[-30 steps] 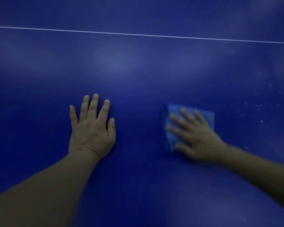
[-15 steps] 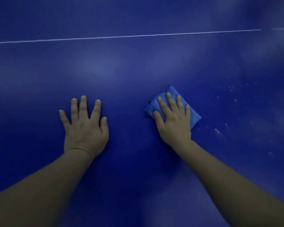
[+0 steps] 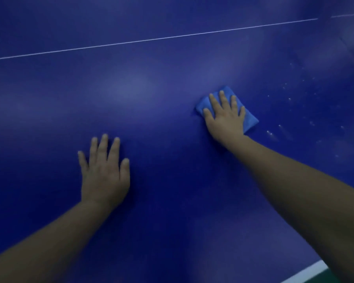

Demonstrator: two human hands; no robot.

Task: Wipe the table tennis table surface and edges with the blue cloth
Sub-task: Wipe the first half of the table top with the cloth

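Note:
The dark blue table tennis table (image 3: 161, 111) fills the view. A folded blue cloth (image 3: 250, 119) lies flat on it right of centre. My right hand (image 3: 226, 117) presses down on the cloth with straight, spread fingers and covers most of it. My left hand (image 3: 103, 172) rests flat on the bare surface at lower left, fingers spread, holding nothing.
A thin white centre line (image 3: 151, 39) crosses the table far from me. Pale specks and droplets (image 3: 284, 111) dot the surface right of the cloth. The white edge stripe (image 3: 307, 275) of the table shows at the bottom right corner.
My right hand has pushed the cloth away from me and to the right, toward the specks. My left hand stays planted on the table. The view has tilted, and the table's near edge has come into sight.

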